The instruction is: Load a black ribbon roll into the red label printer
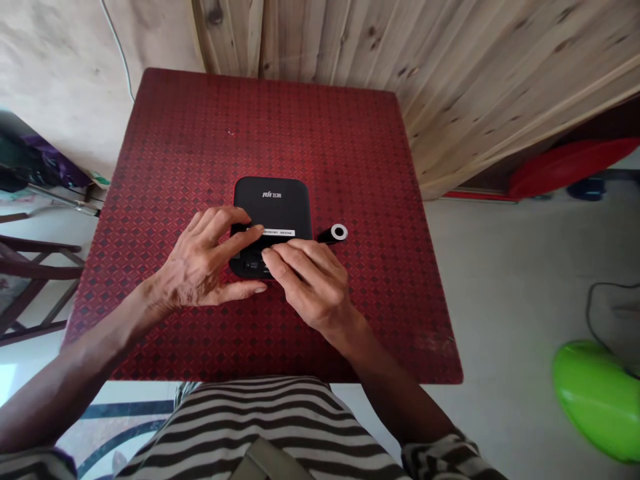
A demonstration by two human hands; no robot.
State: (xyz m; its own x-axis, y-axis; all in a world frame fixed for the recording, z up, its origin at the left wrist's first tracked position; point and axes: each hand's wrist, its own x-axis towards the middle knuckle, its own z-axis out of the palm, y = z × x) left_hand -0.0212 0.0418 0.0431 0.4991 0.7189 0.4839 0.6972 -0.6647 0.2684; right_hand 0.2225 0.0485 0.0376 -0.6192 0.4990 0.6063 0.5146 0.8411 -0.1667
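A flat black device (278, 203) with rounded corners and a white label strip lies in the middle of a red patterned table (260, 133). My left hand (207, 260) rests on its near left part, fingers curled over the edge and thumb flat on the table. My right hand (310, 280) lies over its near right edge, fingers held together and pressing down on the device. A small black cylinder with a white ring end (334, 233) lies on the table just right of the device, behind my right fingers.
A wooden plank wall (400, 47) stands behind the table. A wooden chair (30, 267) is at the left. On the floor to the right are a green rounded object (595, 393), a black cable (595, 300) and a red object (565, 163).
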